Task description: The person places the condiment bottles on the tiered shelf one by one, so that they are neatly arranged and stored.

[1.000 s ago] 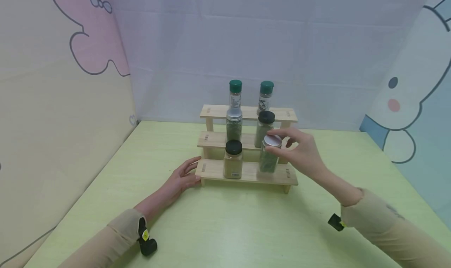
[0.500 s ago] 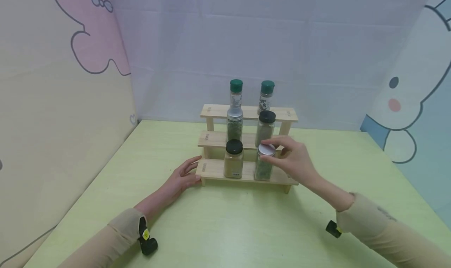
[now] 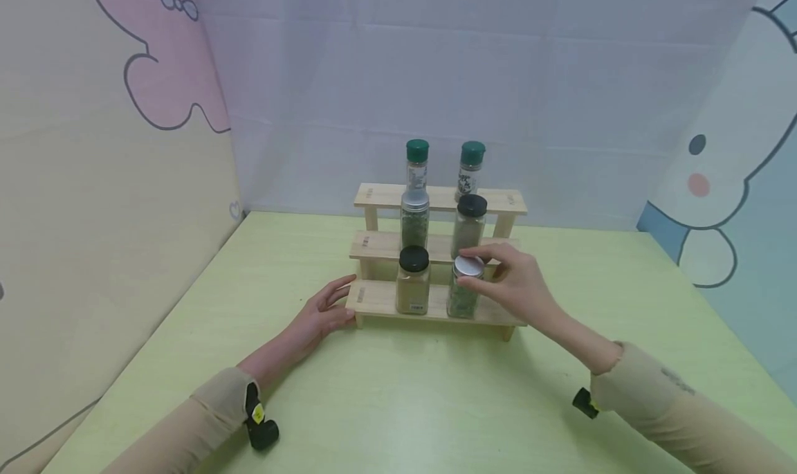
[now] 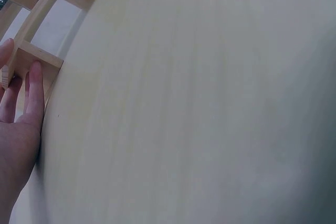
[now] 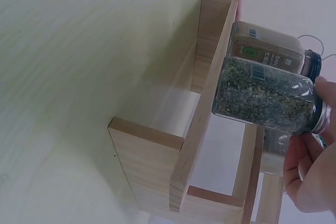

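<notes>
A stepped wooden spice rack (image 3: 376,301) stands on the table, with jars on its three tiers. My right hand (image 3: 513,280) pinches the silver lid of a glass jar of green dried herbs (image 3: 462,299) between thumb and fingers. This jar is upright at the right part of the lowest tier; in the right wrist view its base is at the shelf's front edge. Left of it stands a black-capped jar of tan powder (image 3: 413,294). My left hand (image 3: 316,322) holds the left end of the lowest tier, thumb in front and fingers behind, around the end leg (image 4: 39,56).
On the middle tier are a silver-lidded herb jar (image 3: 414,225) and a black-capped jar (image 3: 468,226). Two green-capped bottles, one left (image 3: 417,164) and one right (image 3: 471,166), occupy the top tier. A pale curtain (image 3: 386,79) hangs behind the table (image 3: 398,405).
My right hand has moved the herb jar left and down toward the front of the lowest tier, with only a slight leftward shift in the last half second. My left hand stays put.
</notes>
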Demonstrator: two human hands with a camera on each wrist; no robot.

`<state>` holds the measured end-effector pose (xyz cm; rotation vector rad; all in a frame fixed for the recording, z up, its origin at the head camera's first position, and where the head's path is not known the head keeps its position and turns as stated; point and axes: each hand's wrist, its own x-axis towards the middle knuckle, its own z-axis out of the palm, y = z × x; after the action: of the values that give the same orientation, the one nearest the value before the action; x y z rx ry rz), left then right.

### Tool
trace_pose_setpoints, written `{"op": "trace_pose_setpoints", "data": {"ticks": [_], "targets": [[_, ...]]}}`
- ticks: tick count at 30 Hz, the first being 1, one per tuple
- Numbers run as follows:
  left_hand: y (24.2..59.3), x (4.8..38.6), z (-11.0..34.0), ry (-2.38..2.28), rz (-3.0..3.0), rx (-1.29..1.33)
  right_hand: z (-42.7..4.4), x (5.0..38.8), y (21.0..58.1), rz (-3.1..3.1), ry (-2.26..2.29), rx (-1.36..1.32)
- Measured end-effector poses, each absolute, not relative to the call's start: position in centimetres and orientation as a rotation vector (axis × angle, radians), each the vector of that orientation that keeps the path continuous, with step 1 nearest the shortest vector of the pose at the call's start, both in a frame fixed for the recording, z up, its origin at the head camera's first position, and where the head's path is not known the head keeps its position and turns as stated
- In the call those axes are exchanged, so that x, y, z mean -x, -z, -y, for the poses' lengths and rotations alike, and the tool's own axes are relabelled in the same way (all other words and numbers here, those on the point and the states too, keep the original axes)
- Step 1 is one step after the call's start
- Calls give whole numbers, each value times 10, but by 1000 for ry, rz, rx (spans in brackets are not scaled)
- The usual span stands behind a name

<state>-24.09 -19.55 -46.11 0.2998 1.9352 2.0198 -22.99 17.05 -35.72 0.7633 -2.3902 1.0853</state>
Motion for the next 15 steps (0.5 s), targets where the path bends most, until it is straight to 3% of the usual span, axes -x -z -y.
{"op": "trace_pose_setpoints", "data": {"ticks": [15], "targets": [[463, 243, 197, -2023, -1928, -327, -171, 227, 354, 2478, -1054, -775]]}}
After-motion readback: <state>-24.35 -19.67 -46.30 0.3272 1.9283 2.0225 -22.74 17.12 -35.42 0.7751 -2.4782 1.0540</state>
